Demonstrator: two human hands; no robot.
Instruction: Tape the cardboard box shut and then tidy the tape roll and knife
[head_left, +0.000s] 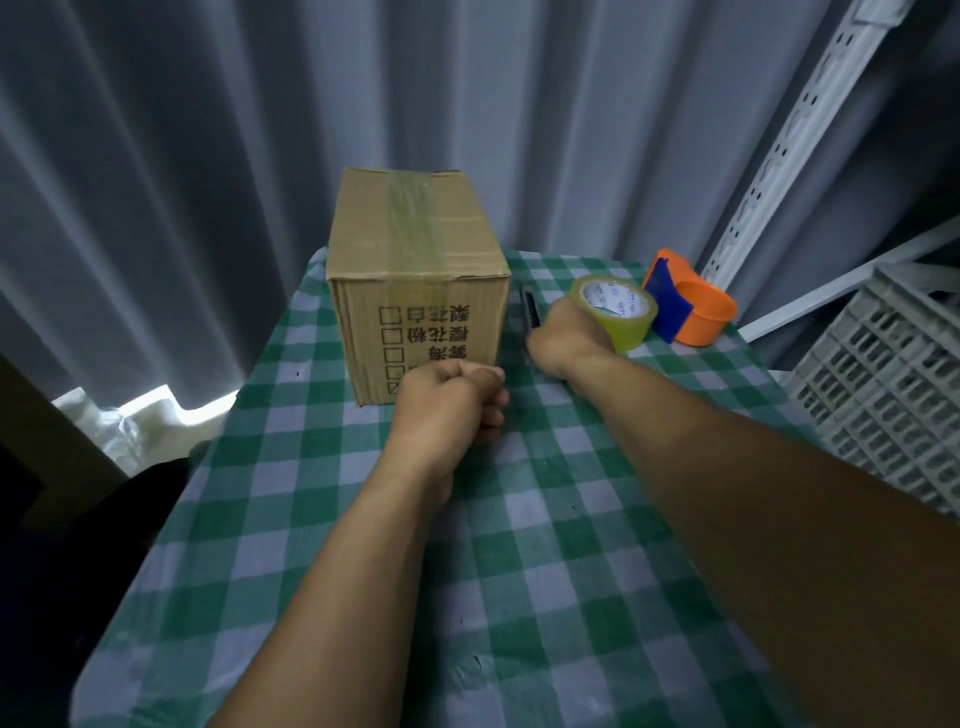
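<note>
the brown cardboard box (415, 291), taped along its top, stands at the far left edge of the green checked tablecloth (519, 571). the left hand (449, 402) is a closed fist just before it. the right hand (563, 338) grips the black knife (530, 309) beside the yellowish tape roll (618, 312), near the far right corner.

Storeroom: slotted racking (789, 140), crates (883, 384)
</note>
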